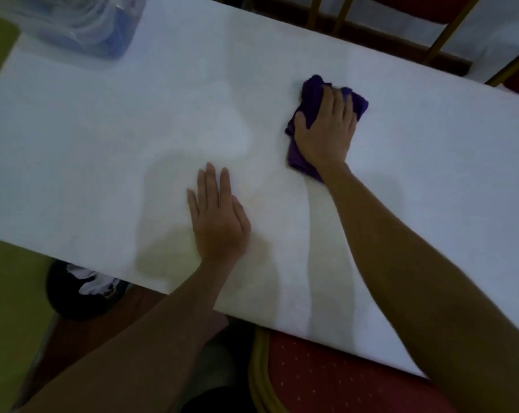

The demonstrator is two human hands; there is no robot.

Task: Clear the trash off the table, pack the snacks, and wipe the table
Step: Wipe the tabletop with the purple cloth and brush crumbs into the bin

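Head view: I read this as the wiping step. Right hand (pixel 326 126) lies on a purple cloth (pixel 358 104), fingers mostly straight and pressing it onto the white table (pixel 103 129) near the far edge, right of centre; no pinch that I can see. Left hand (pixel 219 219) is flat on bare tabletop near the front edge, holding nothing. Cloth looks soft, light and bunched, so likely to ruck up or slip; I'd keep the palm over its middle, fingers spread toward its edges. Clear plastic container (pixel 82 25) sits at the far left corner; a dark bin (pixel 73 293) with white rubbish stands below the near edge.
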